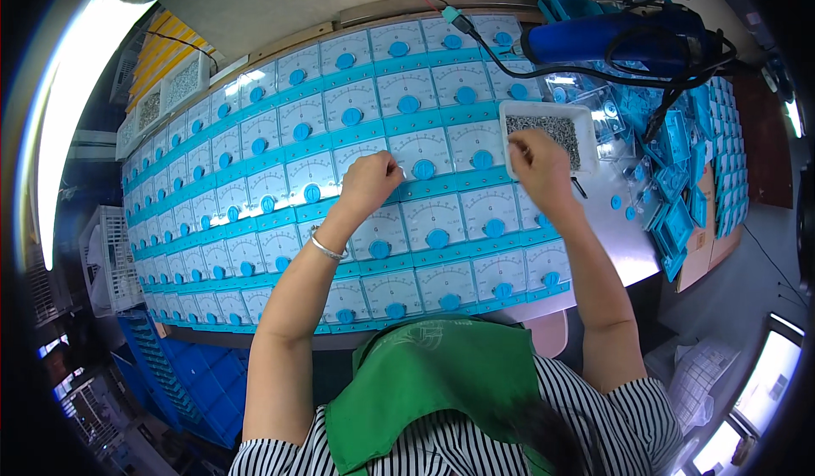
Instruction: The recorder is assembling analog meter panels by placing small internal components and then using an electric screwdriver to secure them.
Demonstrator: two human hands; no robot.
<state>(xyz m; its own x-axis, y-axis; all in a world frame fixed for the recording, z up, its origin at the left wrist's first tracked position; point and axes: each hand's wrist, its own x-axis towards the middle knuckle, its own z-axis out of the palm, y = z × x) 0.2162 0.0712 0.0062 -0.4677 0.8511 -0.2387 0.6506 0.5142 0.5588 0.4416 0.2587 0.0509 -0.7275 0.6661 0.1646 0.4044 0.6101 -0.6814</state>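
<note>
Rows of panel meters point(418, 152) with white dials, blue knobs and blue bases cover the table before me. My left hand point(371, 181), a silver bangle at its wrist, hovers over a middle row with its fingers curled together. Whatever it may hold is hidden or too small to name. At the near left edge of a white tray point(592, 141) of small metal screws point(560, 132) is my right hand point(541, 169). Its thumb and fingers are bent into a pinch, and I cannot make out anything between them.
A blue electric screwdriver-like tool point(611, 42) with a black cable lies at the back right. Loose blue plastic parts point(675, 149) pile up to the right, with more finished-looking meters point(730, 154) beyond. Bins of small parts point(174, 90) stand at the far left.
</note>
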